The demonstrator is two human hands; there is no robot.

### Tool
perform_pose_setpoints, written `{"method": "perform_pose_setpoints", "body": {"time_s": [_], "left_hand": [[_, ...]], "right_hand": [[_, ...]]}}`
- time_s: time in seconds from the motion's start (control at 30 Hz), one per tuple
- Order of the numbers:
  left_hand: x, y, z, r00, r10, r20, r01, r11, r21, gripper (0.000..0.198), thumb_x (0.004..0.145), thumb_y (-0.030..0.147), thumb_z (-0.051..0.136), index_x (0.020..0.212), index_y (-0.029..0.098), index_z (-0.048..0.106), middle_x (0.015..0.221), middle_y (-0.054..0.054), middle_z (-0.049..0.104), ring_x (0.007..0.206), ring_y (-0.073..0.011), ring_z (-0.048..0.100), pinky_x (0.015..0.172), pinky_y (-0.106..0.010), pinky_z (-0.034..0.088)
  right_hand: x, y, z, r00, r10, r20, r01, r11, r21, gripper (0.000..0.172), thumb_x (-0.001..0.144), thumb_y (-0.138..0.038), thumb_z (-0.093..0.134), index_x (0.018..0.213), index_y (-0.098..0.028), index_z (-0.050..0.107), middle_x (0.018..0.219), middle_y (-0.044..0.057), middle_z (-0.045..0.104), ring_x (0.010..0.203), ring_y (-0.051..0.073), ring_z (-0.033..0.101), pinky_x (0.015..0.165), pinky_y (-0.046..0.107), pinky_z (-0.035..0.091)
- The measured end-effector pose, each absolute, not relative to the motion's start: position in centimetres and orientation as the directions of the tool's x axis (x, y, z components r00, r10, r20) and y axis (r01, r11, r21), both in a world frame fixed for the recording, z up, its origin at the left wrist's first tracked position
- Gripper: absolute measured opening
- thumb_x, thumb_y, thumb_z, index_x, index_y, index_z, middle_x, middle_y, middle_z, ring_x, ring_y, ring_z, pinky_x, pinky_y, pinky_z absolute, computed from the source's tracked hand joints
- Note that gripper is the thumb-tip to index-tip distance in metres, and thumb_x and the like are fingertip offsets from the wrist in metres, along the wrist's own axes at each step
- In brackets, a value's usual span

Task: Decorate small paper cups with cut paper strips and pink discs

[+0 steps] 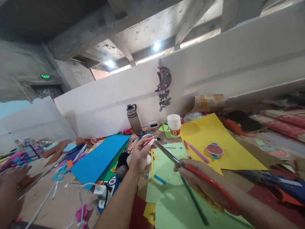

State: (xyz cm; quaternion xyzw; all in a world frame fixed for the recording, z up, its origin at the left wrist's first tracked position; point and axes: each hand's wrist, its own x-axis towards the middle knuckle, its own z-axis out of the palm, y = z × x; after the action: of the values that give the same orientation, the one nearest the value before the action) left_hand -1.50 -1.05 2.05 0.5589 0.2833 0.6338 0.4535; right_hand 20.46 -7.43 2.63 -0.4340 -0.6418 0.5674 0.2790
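My left hand (140, 156) is raised over the table, its fingers pinched on a small white piece with a red stripe (149, 141), which looks like part of a paper cup. My right hand (194, 176) grips a pair of scissors (168, 153) with long metal blades and red handles. The blade tips reach the edge of the white piece. Below the scissors lies a light green paper sheet (166, 203) with blue and yellow paper scraps. A dark green stick (194, 200) shows under my right hand.
A blue sheet (101, 157) lies left, a yellow sheet (214, 140) right with a round red patch (214, 150). Stacked paper cups (173, 122) and a bottle (134, 119) stand behind. A power strip (108, 194) sits near my left forearm. Another person's hand (15, 175) is far left.
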Motion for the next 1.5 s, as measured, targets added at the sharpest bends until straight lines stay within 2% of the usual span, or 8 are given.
{"method": "perform_pose_setpoints", "body": {"time_s": [0.3,0.43,0.73,0.87,1.0,1.1,1.17,1.5], "left_hand": [[-2.5,-0.9,3.0,0.105,0.885,0.453,-0.194,-0.429,0.882,0.021,0.069,0.029,0.07,0.086,0.017,0.074,0.115,-0.013,0.064,0.099,-0.0262,0.06,0.071,-0.033,0.052],[-3.0,-0.9,3.1,0.151,0.878,0.454,-0.16,-0.431,0.888,0.019,0.072,0.026,0.067,0.087,0.018,0.074,0.115,-0.012,0.064,0.091,-0.0221,0.061,0.07,-0.032,0.051],[-3.4,-1.2,3.5,0.163,0.879,0.449,-0.13,-0.432,0.893,0.02,0.07,0.029,0.068,0.086,0.017,0.073,0.114,-0.012,0.064,0.087,-0.0225,0.061,0.068,-0.033,0.051],[-3.3,-1.1,3.4,0.177,0.872,0.456,-0.18,-0.427,0.886,0.024,0.069,0.031,0.068,0.089,0.017,0.072,0.118,-0.013,0.062,0.093,-0.0242,0.061,0.071,-0.034,0.052],[-2.8,-1.1,3.1,0.137,0.892,0.432,-0.208,-0.4,0.893,0.027,0.07,0.03,0.071,0.094,0.018,0.069,0.12,-0.011,0.06,0.095,-0.0226,0.061,0.078,-0.035,0.052],[-2.5,-1.1,2.8,0.088,0.898,0.431,-0.219,-0.405,0.888,0.037,0.069,0.028,0.073,0.104,0.02,0.064,0.113,-0.009,0.062,0.094,-0.0213,0.062,0.083,-0.035,0.051],[-2.2,-0.9,2.5,0.06,0.903,0.425,-0.233,-0.402,0.886,0.042,0.068,0.026,0.074,0.108,0.021,0.061,0.107,-0.008,0.063,0.092,-0.0199,0.062,0.083,-0.034,0.05],[-1.1,-0.7,1.7,-0.041,0.882,0.47,-0.147,-0.471,0.87,0.059,0.06,0.023,0.081,0.114,0.023,0.058,0.112,-0.006,0.058,0.096,-0.0189,0.059,0.084,-0.03,0.048]], "right_hand": [[20.8,-7.4,3.1,-0.555,0.808,-0.199,0.273,-0.049,-0.961,0.034,0.086,-0.054,0.041,0.087,-0.021,0.048,0.041,-0.011,0.035,0.027,0.005,0.031,0.027,0.013,0.027],[20.7,-7.5,3.0,-0.535,0.813,-0.23,0.29,-0.08,-0.954,0.033,0.084,-0.052,0.044,0.091,-0.02,0.051,0.041,-0.011,0.034,0.027,0.005,0.031,0.026,0.013,0.027],[19.6,-8.5,4.0,-0.428,0.861,-0.274,0.34,-0.128,-0.932,0.022,0.082,-0.044,0.048,0.081,-0.022,0.051,0.037,-0.012,0.029,0.027,0.004,0.023,0.027,0.012,0.018],[19.2,-8.5,4.3,-0.377,0.886,-0.27,0.368,-0.124,-0.921,0.014,0.081,-0.036,0.049,0.081,-0.022,0.052,0.036,-0.012,0.029,0.026,0.004,0.027,0.03,0.014,0.022],[19.6,-8.2,3.3,-0.46,0.878,-0.134,0.315,0.02,-0.949,0.019,0.083,-0.04,0.052,0.081,-0.022,0.05,0.049,-0.008,0.043,0.036,0.007,0.041,0.036,0.017,0.034],[19.9,-8.1,2.2,-0.509,0.861,-0.006,0.265,0.15,-0.953,0.026,0.084,-0.047,0.052,0.088,-0.021,0.053,0.072,-0.002,0.059,0.059,0.012,0.057,0.054,0.021,0.047],[20.0,-7.9,1.8,-0.5,0.864,0.064,0.275,0.228,-0.934,0.027,0.086,-0.047,0.049,0.093,-0.021,0.055,0.082,0.001,0.063,0.069,0.014,0.061,0.062,0.024,0.048],[20.2,-7.0,0.7,-0.355,0.907,0.226,0.627,0.41,-0.662,0.033,0.085,-0.03,0.045,0.114,-0.023,0.061,0.085,0.008,0.073,0.076,0.023,0.068,0.063,0.027,0.046]]}}
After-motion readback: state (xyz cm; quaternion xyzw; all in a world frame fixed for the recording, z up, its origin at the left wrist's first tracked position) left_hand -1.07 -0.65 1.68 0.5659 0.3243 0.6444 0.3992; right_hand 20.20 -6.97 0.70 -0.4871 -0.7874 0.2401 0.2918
